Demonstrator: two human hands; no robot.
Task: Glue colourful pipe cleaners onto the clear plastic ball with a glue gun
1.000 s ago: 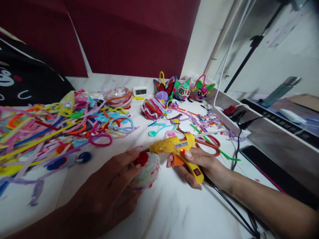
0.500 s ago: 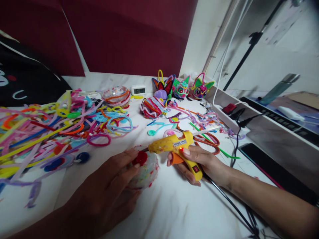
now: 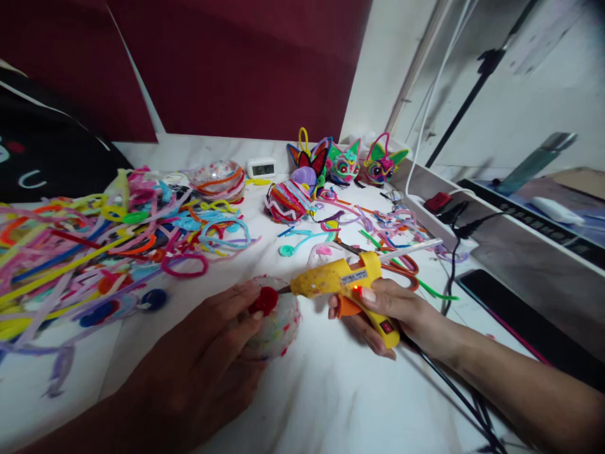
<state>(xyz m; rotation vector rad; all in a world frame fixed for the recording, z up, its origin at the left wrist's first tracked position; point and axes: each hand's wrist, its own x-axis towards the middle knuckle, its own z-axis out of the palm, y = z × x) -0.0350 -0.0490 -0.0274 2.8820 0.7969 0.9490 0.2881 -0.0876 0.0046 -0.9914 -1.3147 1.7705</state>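
My left hand point(image 3: 203, 353) grips a translucent ball point(image 3: 278, 328) flecked with red and other colours, its fingers against a red fuzzy disc point(image 3: 265, 301) on the ball's upper side. My right hand point(image 3: 387, 309) is wrapped round a yellow glue gun point(image 3: 331, 277) with an orange trigger and a lit red light. The gun's metal tip is beside the disc's right edge; whether they touch I cannot tell. My left palm and the ball's left side are hidden.
Coloured pipe cleaners point(image 3: 142, 233) heap at the left. Behind stand a striped ball point(image 3: 287, 202), a clock point(image 3: 261, 167) and several decorated figures point(image 3: 345, 165). Scissors point(image 3: 401, 275) lie beyond the gun. A phone point(image 3: 510, 309), power strip point(image 3: 444, 222) and cables are at the right.
My right hand and the glue gun have moved right, drawing the tip from behind the red disc to its right edge. My left hand still holds the ball, with the disc slightly shifted left.
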